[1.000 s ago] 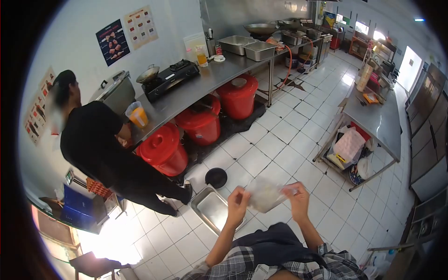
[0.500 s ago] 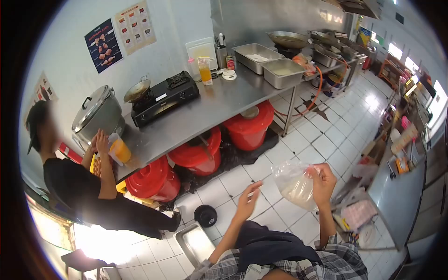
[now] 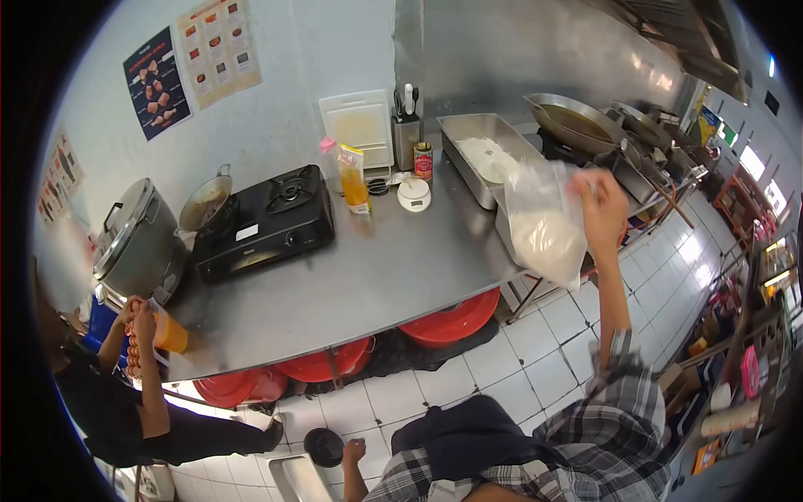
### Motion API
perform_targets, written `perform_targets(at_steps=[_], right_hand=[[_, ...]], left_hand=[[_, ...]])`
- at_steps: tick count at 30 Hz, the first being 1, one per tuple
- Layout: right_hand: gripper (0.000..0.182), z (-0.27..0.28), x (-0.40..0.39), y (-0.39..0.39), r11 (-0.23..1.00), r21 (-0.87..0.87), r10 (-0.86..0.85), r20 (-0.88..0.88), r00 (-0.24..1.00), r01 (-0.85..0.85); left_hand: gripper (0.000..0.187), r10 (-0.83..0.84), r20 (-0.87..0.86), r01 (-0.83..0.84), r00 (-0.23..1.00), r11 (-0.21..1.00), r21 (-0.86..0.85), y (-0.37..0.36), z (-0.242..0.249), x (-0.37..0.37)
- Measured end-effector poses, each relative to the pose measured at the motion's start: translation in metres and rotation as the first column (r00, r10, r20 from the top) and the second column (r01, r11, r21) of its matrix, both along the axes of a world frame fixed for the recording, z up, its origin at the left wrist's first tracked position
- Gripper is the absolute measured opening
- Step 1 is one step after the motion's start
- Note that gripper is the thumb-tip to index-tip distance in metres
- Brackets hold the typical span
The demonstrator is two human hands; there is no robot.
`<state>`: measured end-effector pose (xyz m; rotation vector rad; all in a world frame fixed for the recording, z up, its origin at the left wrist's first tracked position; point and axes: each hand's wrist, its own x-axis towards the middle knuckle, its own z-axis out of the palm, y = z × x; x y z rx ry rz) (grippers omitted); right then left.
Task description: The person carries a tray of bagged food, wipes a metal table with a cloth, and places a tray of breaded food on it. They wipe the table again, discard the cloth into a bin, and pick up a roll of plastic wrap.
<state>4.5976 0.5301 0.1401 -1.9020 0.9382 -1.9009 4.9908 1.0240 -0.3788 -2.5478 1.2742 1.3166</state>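
Note:
My right hand (image 3: 600, 205) is raised over the right end of the steel table, pinching the gathered top of a clear plastic bag (image 3: 545, 238). White powder fills its lower part, and the bag hangs tilted in front of a steel pan (image 3: 507, 227), hiding much of it. Just behind is a deeper steel pan (image 3: 467, 152) with white powder (image 3: 489, 159) inside. Low by my side, my left hand (image 3: 355, 452) has its fingers curled in, with nothing visible in it. The nearest things to it are a black bowl (image 3: 324, 448) and a steel tray (image 3: 297, 481) on the floor.
On the steel table (image 3: 393, 280) stand a black gas stove (image 3: 268, 222), a white scale (image 3: 414, 195), a pouch of yellow liquid (image 3: 353, 180) and a can (image 3: 422, 161). Red lidded buckets (image 3: 452, 318) sit beneath. A co-worker (image 3: 109, 402) stands at the left, hands near eggs (image 3: 134, 356).
My right hand has carried the bag forward and up to the table's pans. The left hand has dropped back to my side, its fingers curling. My view has moved closer to the table.

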Motion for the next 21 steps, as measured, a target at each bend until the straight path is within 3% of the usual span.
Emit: perform_targets(at_steps=[1, 2, 3, 4, 5, 7, 9, 10, 11, 12, 14, 17, 19, 21], right_hand=[[0.009, 0.012, 0.01, -0.037, 0.999, 0.015, 0.052, -0.012, 0.999, -0.052], [0.011, 0.022, 0.022, -0.077, 0.994, 0.027, 0.104, -0.019, 0.994, -0.104], [0.013, 0.027, 0.031, -0.13, 1.0, -0.026, 0.006, -0.127, 0.992, -0.01], [0.015, 0.031, 0.042, -0.177, 0.994, -0.087, -0.091, -0.232, 0.968, 0.073], [0.016, 0.036, 0.056, -0.218, 0.989, -0.13, -0.103, -0.256, 0.961, 0.071], [0.017, 0.029, 0.084, -0.282, 0.988, -0.15, -0.073, -0.3, 0.951, 0.029], [0.013, 0.016, 0.129, -0.361, 0.999, -0.03, -0.025, -0.28, 0.96, 0.017], [0.013, 0.0, 0.151, -0.404, 0.999, -0.032, 0.013, -0.271, 0.962, -0.023], [0.011, -0.022, 0.174, -0.449, 1.0, -0.005, 0.004, -0.262, 0.965, -0.005], [0.009, -0.04, 0.197, -0.487, 1.0, 0.027, -0.003, -0.253, 0.967, 0.01], [0.006, -0.048, 0.199, -0.493, 0.983, 0.147, -0.068, -0.263, 0.962, 0.11], [0.008, -0.094, 0.221, -0.536, 0.97, 0.208, -0.068, -0.261, 0.963, 0.125], [0.017, -0.12, 0.226, -0.537, 0.925, 0.301, -0.128, -0.324, 0.937, 0.23], [0.031, -0.133, 0.229, -0.534, 0.929, 0.303, -0.093, -0.368, 0.925, 0.214]], left_hand=[[0.039, 0.012, -0.003, -0.012, 1.0, 1.0, 0.015, -0.015, 0.014, -0.017], [0.039, 0.353, -0.189, -0.368, 0.916, 0.928, -0.05, -0.044, 0.044, -0.042], [0.039, 0.617, -0.379, -0.682, 0.689, 0.729, -0.052, -0.079, 0.068, -0.061], [0.039, 0.632, -0.377, -0.695, 0.677, 0.718, -0.045, -0.095, 0.066, -0.069], [0.038, 0.639, -0.453, -0.771, 0.622, 0.6, -0.212, -0.107, 0.06, -0.082], [0.035, 0.659, -0.571, -0.864, 0.489, 0.275, -0.422, -0.124, 0.063, -0.125], [0.035, 0.767, -0.605, -0.924, 0.214, -0.042, -0.38, -0.141, 0.068, -0.18], [0.04, 0.751, -0.641, -0.863, 0.156, -0.212, -0.459, -0.141, 0.039, -0.213], [0.046, 0.966, -0.07, -0.898, 0.25, 0.204, -0.391, -0.138, 0.034, -0.238], [0.046, 0.967, 0.035, -0.921, 0.251, 0.25, -0.298, -0.144, 0.03, -0.271], [0.046, 0.987, -0.097, -0.973, 0.129, 0.106, -0.207, -0.145, 0.028, -0.343], [0.046, 0.971, -0.231, -0.992, -0.068, -0.092, -0.091, -0.145, 0.05, -0.427], [0.045, 0.946, -0.277, -0.982, -0.167, -0.184, -0.037, -0.136, 0.063, -0.472], [0.045, 0.912, -0.316, -0.961, -0.26, -0.276, -0.004, -0.118, 0.069, -0.513]])
